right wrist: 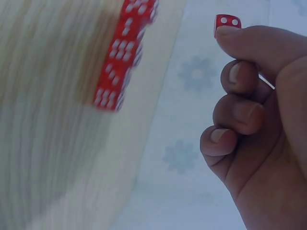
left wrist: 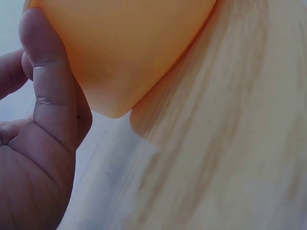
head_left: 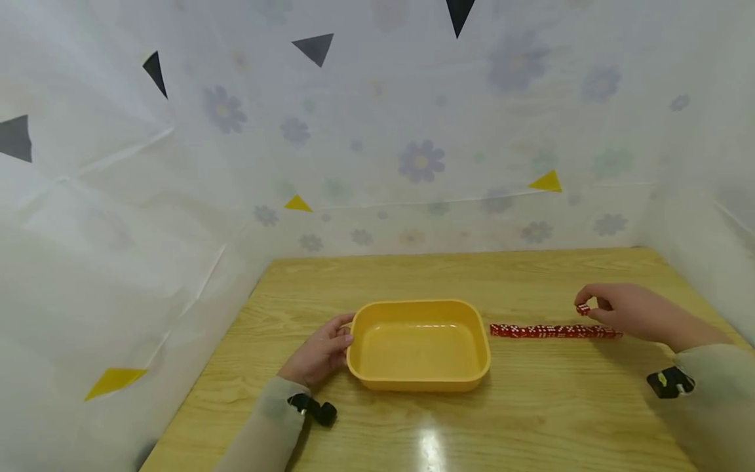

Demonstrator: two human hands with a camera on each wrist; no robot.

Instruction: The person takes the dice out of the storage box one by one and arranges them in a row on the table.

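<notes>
Yellow tray (head_left: 361,357) sits mid-counter (head_left: 531,419), nothing in it; left hand (head_left: 318,353) rests against its left wall, thumb at the rim and fingers curled loosely on the outside, and the left wrist view shows only a finger (left wrist: 50,91) pressed to the orange-yellow wall. Right hand (head_left: 628,313) pinches one red die (head_left: 582,309) just above the right end of a row of dice (head_left: 554,332) lying right of the tray. Only the right wrist view shows the die's white pips and the other fingers (right wrist: 242,112) curled in.
</notes>
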